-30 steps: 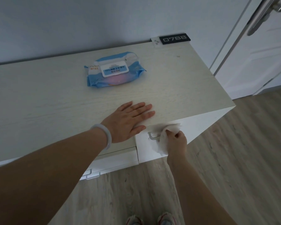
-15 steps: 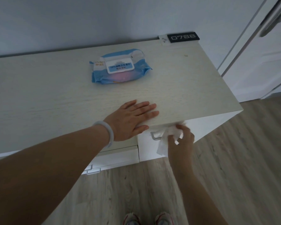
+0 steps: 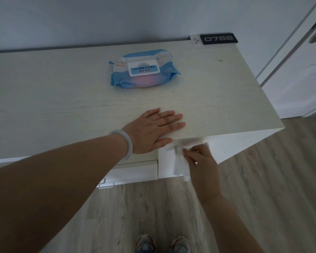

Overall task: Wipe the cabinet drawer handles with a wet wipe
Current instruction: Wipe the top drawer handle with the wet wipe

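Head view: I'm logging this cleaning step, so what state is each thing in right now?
Left hand: flat, palm down on the cabinet top.
Right hand: gripping the wet wipe at the drawer handle.
Wet wipe: crumpled, partly hanging.
Wipe pack: lid closed, lying flat.
Lower-left drawer: pulled slightly out.
Lower drawer handle: untouched.

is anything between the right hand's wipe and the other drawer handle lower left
Nothing visible blocks it. The right hand holds the wet wipe at the top handle; open drawer front lies between it and the lower handle.
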A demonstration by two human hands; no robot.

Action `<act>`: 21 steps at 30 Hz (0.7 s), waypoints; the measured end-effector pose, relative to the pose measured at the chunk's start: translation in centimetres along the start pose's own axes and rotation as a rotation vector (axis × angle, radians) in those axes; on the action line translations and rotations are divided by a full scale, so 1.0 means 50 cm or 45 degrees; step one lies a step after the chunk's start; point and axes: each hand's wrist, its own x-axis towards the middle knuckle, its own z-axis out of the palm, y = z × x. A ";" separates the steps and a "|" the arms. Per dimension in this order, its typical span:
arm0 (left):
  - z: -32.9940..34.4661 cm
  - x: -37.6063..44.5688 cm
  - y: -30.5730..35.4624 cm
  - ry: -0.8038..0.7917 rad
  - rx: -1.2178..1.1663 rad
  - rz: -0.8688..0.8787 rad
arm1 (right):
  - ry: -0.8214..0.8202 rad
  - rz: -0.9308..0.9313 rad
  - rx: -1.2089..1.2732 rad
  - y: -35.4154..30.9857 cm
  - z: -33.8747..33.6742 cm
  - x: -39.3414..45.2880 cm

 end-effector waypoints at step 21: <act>-0.008 -0.004 0.004 -0.006 -0.002 -0.017 | 0.025 0.058 0.012 -0.012 -0.009 0.000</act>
